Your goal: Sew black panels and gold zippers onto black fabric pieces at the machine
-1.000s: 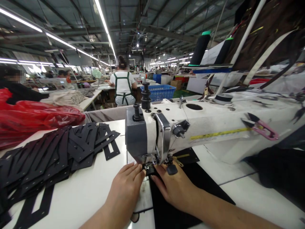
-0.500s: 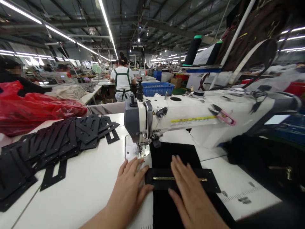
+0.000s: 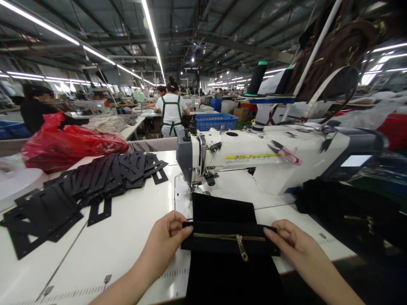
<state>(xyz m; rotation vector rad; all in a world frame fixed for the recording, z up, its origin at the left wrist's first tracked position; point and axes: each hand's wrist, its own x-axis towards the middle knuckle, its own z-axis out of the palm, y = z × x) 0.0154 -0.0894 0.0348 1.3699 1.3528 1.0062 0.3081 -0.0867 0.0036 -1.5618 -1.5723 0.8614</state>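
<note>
Pinching both ends of the black zipper panel (image 3: 229,239), left hand (image 3: 165,241) and right hand (image 3: 292,245) are clamped on it at the bench (image 3: 121,237) edge; soft, limp, light fabric, best gripped at stiffer zipper ends.

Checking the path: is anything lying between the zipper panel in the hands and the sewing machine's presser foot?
Nothing separate shows. Only the black fabric lies there, running from the zipper panel to the presser foot. Left hand and right hand pinch its ends.
</note>
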